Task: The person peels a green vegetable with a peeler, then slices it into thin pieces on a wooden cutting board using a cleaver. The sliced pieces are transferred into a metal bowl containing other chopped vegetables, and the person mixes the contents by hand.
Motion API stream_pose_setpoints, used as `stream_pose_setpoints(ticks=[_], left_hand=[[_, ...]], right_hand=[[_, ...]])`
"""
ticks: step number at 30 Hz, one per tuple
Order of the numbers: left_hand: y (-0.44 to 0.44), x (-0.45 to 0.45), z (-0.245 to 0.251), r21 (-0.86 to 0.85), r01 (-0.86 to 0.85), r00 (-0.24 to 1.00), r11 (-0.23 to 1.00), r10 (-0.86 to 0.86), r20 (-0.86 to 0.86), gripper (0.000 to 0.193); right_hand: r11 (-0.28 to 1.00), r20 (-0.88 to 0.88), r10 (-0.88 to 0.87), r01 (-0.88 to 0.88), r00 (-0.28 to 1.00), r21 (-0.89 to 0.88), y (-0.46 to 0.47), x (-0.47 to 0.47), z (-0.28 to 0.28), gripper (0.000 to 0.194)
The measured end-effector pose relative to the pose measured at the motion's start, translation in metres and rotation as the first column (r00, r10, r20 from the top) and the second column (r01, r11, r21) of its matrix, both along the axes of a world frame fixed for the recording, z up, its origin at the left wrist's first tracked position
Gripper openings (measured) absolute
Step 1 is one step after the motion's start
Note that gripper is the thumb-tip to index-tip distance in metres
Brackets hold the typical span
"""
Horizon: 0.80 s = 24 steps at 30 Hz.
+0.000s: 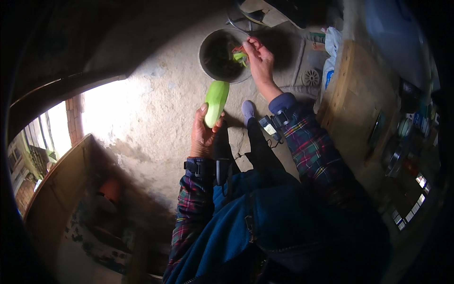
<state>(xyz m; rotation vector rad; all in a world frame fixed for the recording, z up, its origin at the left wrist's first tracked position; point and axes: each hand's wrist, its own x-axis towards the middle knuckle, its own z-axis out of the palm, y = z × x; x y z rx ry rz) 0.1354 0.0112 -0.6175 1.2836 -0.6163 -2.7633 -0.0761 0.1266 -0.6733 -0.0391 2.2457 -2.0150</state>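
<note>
My left hand (204, 133) grips the lower end of a pale green, peeled gourd-like vegetable (216, 103), its rounded tip between thumb and fingers. The vegetable points up and away, with its far end close to the near rim of a round metal bucket (204, 69). Over the bucket's right rim, my right hand (261, 60) is closed on a red tool (256, 42) that looks like a peeler, though it is small and blurred. Strips of green peel (240, 56) hang by the tool above the bucket. Dark matter lies inside the bucket and cannot be made out.
Rough concrete floor (170, 96) spreads around my feet, brightly lit at the left by an open doorway. A wooden door panel (60, 170) and an orange-red container (110, 188) stand at the lower left. Right of me are a round drain grate (311, 77), a white plastic bag (331, 46) and a wooden-edged counter (338, 88).
</note>
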Motion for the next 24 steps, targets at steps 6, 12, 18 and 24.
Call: stream_pose_setpoints(ticks=[6,12,18,24], left_hand=[[-0.010,0.002,0.002,-0.012,0.052,0.993,0.999,-0.053,-0.106,0.045],[-0.016,0.001,0.002,-0.047,0.030,0.996,0.998,-0.034,-0.082,0.047],[-0.019,0.004,-0.006,-0.086,-0.003,1.000,0.996,0.000,-0.030,0.046],[-0.021,-0.011,0.011,-0.288,0.109,0.992,0.951,-0.125,-0.035,0.046]], right_hand=[[0.982,-0.229,0.009,0.035,0.973,0.184,-0.003,0.002,0.005,0.033],[0.999,-0.070,-0.023,0.025,0.997,0.035,-0.006,0.000,0.008,0.034],[0.934,0.495,-0.132,0.275,0.859,-0.228,0.010,-0.003,0.006,0.032],[0.875,0.633,-0.046,0.337,0.772,-0.348,0.036,0.004,0.053,0.029]])
